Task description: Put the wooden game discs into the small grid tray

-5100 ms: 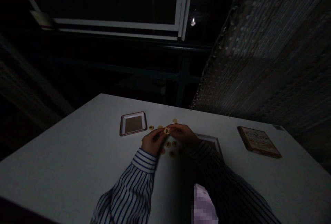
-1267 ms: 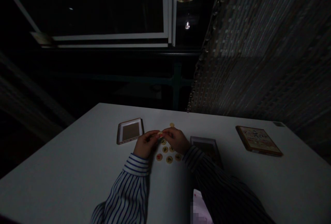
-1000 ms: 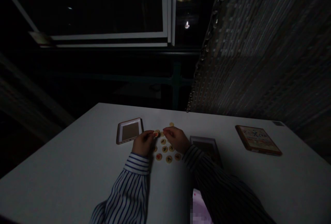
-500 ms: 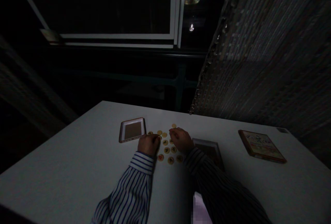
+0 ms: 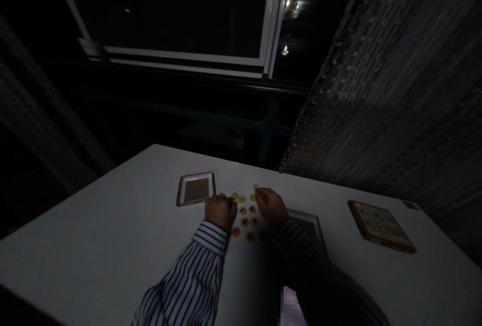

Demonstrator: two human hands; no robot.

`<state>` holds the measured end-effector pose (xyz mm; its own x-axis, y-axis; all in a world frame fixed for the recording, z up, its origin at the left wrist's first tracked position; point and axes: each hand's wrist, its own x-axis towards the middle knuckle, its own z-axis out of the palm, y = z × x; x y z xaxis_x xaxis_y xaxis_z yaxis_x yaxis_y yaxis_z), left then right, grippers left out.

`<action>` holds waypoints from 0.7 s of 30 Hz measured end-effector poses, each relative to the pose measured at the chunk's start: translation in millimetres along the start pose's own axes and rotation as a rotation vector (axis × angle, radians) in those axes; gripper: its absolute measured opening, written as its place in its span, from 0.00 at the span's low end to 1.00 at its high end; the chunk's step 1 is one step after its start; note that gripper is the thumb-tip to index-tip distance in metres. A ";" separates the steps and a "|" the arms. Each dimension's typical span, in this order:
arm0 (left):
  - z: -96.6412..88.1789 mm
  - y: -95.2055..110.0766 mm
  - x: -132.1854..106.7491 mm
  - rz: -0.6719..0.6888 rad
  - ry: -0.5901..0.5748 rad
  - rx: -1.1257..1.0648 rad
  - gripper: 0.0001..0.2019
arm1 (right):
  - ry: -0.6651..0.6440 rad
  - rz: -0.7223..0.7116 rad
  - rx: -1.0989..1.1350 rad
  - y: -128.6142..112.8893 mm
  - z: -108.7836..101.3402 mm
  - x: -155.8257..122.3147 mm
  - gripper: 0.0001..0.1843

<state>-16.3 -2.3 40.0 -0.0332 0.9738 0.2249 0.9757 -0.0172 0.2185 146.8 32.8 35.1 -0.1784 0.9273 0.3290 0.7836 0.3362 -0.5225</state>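
Round yellow Chinese chess pieces lie in loose rows on the white table [image 5: 158,245]. Several show dark characters, such as one chess piece [image 5: 244,222] in the middle, and a red-marked piece [image 5: 235,232] is at the near left. Farther back, blank-looking pieces [image 5: 241,199] show no marks. My left hand [image 5: 219,210] rests at the left edge of the group, fingers curled together over pieces there. At the right edge, my right hand [image 5: 271,207] is closed, thumb and fingers together beside two back pieces. Whatever either hand holds is hidden.
An open shallow box half [image 5: 181,190] lies at the back left. Another tray [image 5: 314,215] is partly under my right forearm. A closed box with a printed lid [image 5: 382,223] sits at the right. A bead curtain [image 5: 361,90] hangs beyond the table; the room is dark.
The view has shifted and tilted slightly. Relative to the pieces, my right hand has moved a little to the right, and a blank-looking piece beside its fingertips now shows. My left hand stays near its place.
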 end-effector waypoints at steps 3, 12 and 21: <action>-0.6 0.8 -0.8 -0.005 0.007 0.006 0.15 | 0.022 0.010 0.012 0.8 -1.8 0.7 0.15; -2.5 1.0 -2.6 -0.004 0.004 0.012 0.15 | 0.068 0.073 0.067 6.4 -14.1 5.2 0.16; -2.1 -0.1 -3.3 0.010 0.021 -0.024 0.15 | -0.105 0.054 -0.207 6.0 -28.0 -0.3 0.11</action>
<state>-16.7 -6.0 41.3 -0.0284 0.9685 0.2475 0.9704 -0.0327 0.2392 168.3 29.9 53.9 -0.1852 0.9588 0.2153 0.8970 0.2544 -0.3615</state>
